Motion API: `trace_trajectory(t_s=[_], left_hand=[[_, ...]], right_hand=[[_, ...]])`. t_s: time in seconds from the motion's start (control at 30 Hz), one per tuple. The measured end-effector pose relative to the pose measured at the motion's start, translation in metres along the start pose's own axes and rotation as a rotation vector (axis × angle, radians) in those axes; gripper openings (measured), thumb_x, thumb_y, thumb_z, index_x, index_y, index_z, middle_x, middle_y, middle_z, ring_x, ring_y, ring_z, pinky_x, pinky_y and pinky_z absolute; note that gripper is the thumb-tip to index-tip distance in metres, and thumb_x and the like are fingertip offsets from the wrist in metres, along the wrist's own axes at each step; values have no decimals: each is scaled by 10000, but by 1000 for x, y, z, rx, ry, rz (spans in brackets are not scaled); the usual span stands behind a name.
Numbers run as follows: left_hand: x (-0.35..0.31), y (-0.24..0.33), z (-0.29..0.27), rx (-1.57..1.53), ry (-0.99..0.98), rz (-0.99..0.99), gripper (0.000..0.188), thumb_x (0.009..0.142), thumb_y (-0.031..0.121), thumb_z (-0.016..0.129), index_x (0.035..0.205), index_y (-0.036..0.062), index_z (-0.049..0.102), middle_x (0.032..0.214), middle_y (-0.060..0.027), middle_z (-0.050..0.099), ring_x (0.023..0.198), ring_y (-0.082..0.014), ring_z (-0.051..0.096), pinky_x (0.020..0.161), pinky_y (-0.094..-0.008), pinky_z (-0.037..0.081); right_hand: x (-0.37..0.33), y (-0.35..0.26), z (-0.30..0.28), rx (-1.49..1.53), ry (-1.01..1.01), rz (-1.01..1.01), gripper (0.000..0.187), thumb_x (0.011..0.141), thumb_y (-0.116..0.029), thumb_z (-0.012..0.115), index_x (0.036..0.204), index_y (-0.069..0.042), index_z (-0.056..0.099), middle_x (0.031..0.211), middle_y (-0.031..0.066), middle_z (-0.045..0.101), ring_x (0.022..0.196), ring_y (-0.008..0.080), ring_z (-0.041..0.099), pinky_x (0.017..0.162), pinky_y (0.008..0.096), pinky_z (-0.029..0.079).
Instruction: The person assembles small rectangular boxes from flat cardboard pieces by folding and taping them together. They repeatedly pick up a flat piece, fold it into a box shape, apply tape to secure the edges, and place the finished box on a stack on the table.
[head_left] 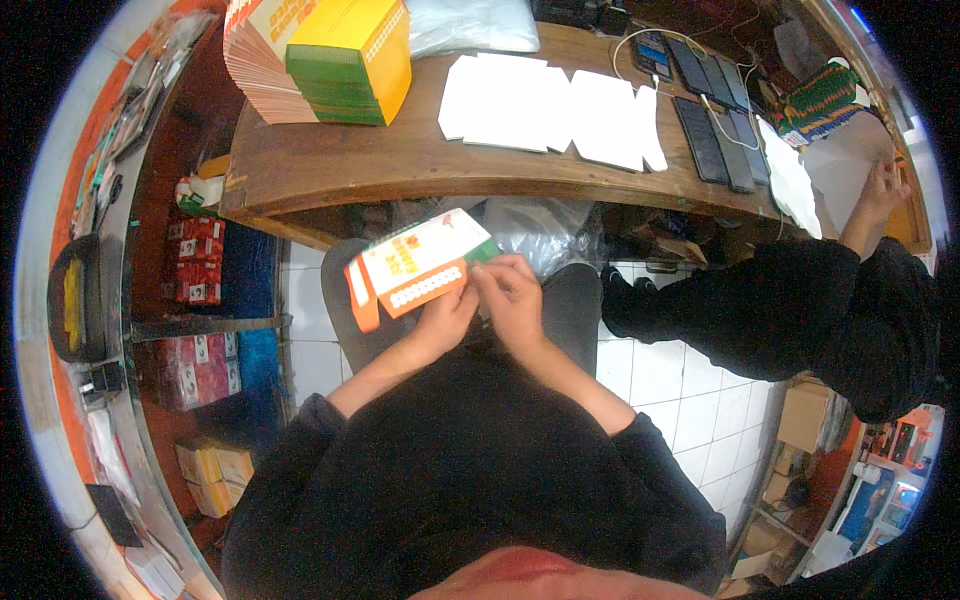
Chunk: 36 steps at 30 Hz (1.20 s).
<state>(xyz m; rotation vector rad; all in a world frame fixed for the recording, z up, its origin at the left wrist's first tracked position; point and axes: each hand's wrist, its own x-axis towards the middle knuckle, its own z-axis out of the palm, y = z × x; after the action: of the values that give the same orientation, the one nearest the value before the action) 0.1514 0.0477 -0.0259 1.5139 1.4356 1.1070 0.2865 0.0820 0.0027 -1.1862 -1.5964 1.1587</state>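
Note:
Over my lap I hold a small printed carton point(425, 255) in white, orange and green, tilted, with an orange flap standing out at its left end. My left hand point(445, 325) grips it from below, along the orange side panel. At the green right end, the fingers of my right hand point(512, 303) pinch the edge close to my left fingertips. What exactly lies between those fingertips is hidden. Beyond the carton, flat white carton blanks point(508, 103) lie face down on the wooden table point(330, 160).
Stacked yellow-green cartons point(350, 65) and a pile of flat orange ones point(262, 75) stand at the table's far left. Several phones point(700, 135) with cables lie at the right. Another person's hand point(880, 195) rests near the right edge. Shelves point(200, 350) with boxes flank my left.

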Motion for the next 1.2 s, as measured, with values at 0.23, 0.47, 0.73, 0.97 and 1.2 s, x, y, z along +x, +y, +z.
trace_trajectory(t_s=[0.23, 0.47, 0.73, 0.97, 1.2], left_hand=[[2, -7, -3, 177, 19, 125, 428, 869, 74, 602, 1281, -3, 511, 1255, -224, 559, 1162, -340, 545, 968, -426, 426], [13, 29, -23, 156, -322, -280, 288, 913, 167, 615, 1139, -11, 620, 1086, -153, 672, 938, -275, 657, 853, -359, 505], [14, 30, -71, -903, -37, -531, 230, 976, 219, 586, 1039, 4, 636, 885, -75, 680, 818, -160, 669, 773, -285, 544], [11, 25, -50, -459, 117, -307, 201, 942, 132, 626, 1069, -10, 688, 949, -67, 718, 813, -126, 669, 772, -269, 532], [18, 41, -38, 125, 368, -90, 184, 854, 74, 666, 1026, 45, 723, 805, -131, 714, 732, -163, 684, 683, -289, 525]], right_hand=[[4, -33, -4, -304, -5, -272, 245, 879, -172, 635, 1099, -75, 679, 1071, 128, 620, 1089, 301, 567, 1006, 448, 394], [32, -23, -20, -441, -182, -179, 233, 872, -100, 610, 1092, -129, 680, 1002, 116, 676, 970, 318, 632, 878, 417, 489], [43, -29, -36, -273, -316, -334, 140, 864, -70, 648, 1003, -63, 662, 913, 92, 636, 896, 270, 640, 740, 339, 512], [38, -28, -32, -103, -223, -80, 116, 812, -115, 751, 837, -15, 697, 787, 56, 608, 715, 130, 566, 646, 261, 454], [14, -37, -12, 163, -190, 148, 177, 795, -180, 783, 814, -20, 707, 776, 61, 615, 678, 156, 594, 623, 310, 482]])
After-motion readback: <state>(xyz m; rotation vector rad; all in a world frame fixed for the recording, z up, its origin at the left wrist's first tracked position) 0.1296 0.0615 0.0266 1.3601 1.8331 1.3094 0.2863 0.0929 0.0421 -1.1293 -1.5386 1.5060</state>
